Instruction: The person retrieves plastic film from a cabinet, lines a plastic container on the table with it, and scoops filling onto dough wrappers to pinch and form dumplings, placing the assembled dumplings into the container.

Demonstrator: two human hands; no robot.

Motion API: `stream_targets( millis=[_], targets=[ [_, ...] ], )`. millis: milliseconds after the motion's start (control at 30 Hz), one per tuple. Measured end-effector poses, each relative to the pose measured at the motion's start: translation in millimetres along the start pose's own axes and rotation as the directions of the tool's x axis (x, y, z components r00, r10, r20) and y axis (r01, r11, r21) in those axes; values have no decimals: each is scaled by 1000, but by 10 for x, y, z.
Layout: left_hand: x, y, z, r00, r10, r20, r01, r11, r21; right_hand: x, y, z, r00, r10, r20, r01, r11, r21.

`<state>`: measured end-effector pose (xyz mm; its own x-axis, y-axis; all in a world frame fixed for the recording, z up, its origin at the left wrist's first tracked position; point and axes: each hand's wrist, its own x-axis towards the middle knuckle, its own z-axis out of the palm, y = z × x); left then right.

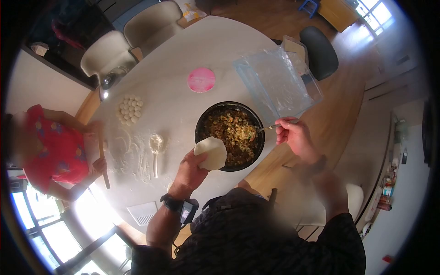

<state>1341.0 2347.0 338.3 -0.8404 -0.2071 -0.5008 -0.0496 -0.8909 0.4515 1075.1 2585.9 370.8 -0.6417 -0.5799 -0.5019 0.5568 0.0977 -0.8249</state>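
Note:
A round, flat dough wrapper (211, 154) lies across the fingers of my left hand (191, 169), partly over the near left rim of a dark bowl (198, 123). Chopped filling (233, 153) fills the bowl. My right hand (293, 137), to the right of the bowl, grips the handle of a metal spoon (270, 127). The spoon's head dips into the filling at the bowl's right side, where a lighter clump sits, so its shape is hidden.
On the table (174, 110) are small dough balls (129, 110), a spoon with flour (156, 144), a pink disc (201, 79) and a clear plastic tray (279, 82). At left a person in red (64, 151) holds a rolling pin (103, 160). Chairs (153, 25) line the far side.

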Motion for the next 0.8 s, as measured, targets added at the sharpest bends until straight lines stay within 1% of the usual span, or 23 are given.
stream_targets(
  millis=[67, 167, 267, 367, 467, 567, 600, 667, 767, 800],
  targets=[
    [45, -9, 25, 1000, -3, -13, 3, 1000, 14, -10, -56, 6, 1000, -15, 23, 14, 999, 40],
    [95, -20, 82, 1000, 0, 13, 0, 999, 33, -24, -132, 28, 997, -19, 71, 14, 997, 82],
    [132, -35, 171, 998, -13, 58, 16, 999, -48, -158, -248, 192, 991, -24, 134, 12, 996, 85],
    [149, -17, 300, 993, -41, 110, 46, 998, -46, -252, -262, 333, 977, -30, 213, -1, 990, 140],
    [170, -47, 351, 991, -37, 132, 45, 997, -58, -261, -171, 399, 958, -53, 283, -1, 982, 187],
    [116, 21, 506, 987, -40, 154, 62, 988, -142, -195, -4, 391, 923, -130, 361, 67, 981, 182],
    [106, 57, 532, 983, -39, 180, 63, 989, -130, -141, 84, 341, 909, -129, 396, 58, 981, 186],
    [93, 107, 564, 972, -39, 231, 65, 992, -107, -138, 145, 334, 909, -126, 398, 79, 988, 131],
    [91, 133, 566, 984, -39, 174, 56, 994, -93, -113, 206, 299, 906, -123, 406, 100, 992, 78],
    [100, 133, 550, 981, -37, 189, 56, 994, -97, -112, 214, 279, 905, -122, 407, 105, 992, 65]
  ],
)
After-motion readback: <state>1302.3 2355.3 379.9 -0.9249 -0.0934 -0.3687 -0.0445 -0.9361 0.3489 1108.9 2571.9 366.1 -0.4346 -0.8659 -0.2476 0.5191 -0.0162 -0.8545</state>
